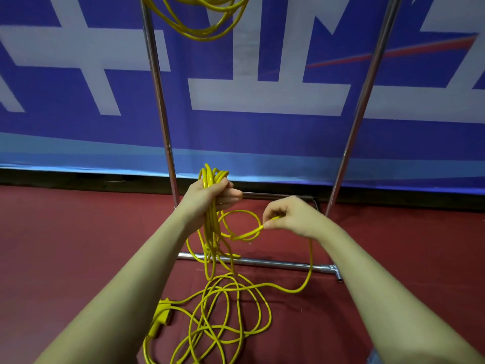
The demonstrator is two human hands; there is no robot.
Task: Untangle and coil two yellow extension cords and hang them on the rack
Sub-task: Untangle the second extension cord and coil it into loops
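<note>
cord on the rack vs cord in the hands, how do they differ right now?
1. The hung cord is off the floor at the top of the rack; the second cord mostly sprawls on the red floor.
2. The hung cord's loops hang together untouched; the second cord is partly gathered, with the left hand gripping a bundle and the right hand pinching a strand.

Both are yellow.
</note>
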